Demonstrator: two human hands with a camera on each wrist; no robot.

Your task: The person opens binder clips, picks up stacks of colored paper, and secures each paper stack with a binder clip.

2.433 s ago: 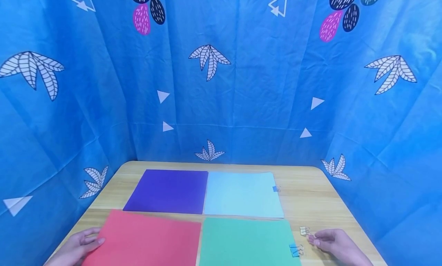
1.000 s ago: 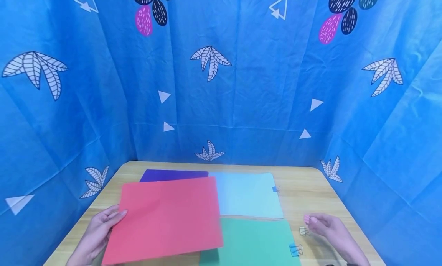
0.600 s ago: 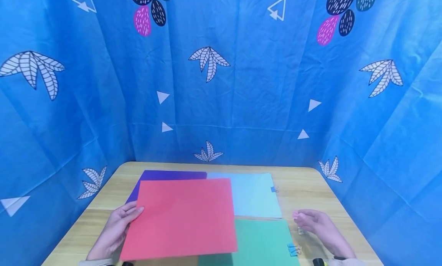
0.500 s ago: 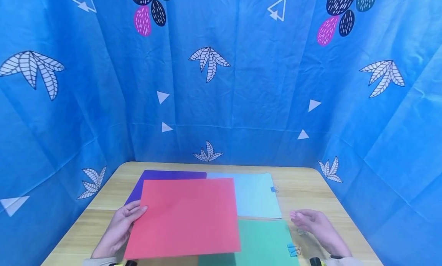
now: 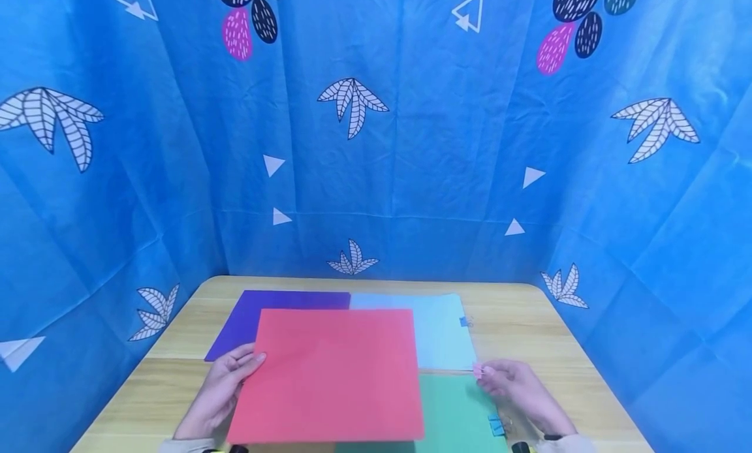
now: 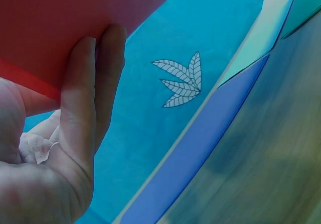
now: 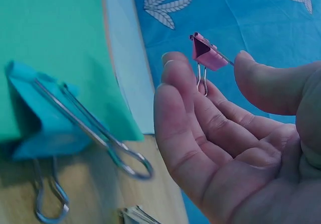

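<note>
My left hand point(image 5: 216, 395) grips the left edge of a red sheet of paper point(image 5: 329, 374), thumb on its face and fingers behind. The sheet is held up over the table, overlapping the purple, pale blue and green papers in the head view. To its right, my right hand point(image 5: 523, 391) pinches a pink binder clip point(image 7: 213, 61) by its wire handles, between thumb and fingers. That clip is apart from the red sheet's right edge. Below it lies the green paper point(image 5: 458, 410), with a turquoise binder clip point(image 7: 60, 121) on its right edge.
Purple paper point(image 5: 235, 329) lies at the back left of the wooden table point(image 5: 546, 335). Beside it is pale blue paper point(image 5: 443, 342) with a blue binder clip point(image 5: 464, 322) on its right edge. A pale binder clip point(image 7: 138, 215) lies near the green paper. Blue patterned cloth point(image 5: 364, 179) surrounds the table.
My left hand has lifted the red paper off the table and carried it right. My right hand has picked up the pink binder clip and moved it left, toward the sheet's right edge.
</note>
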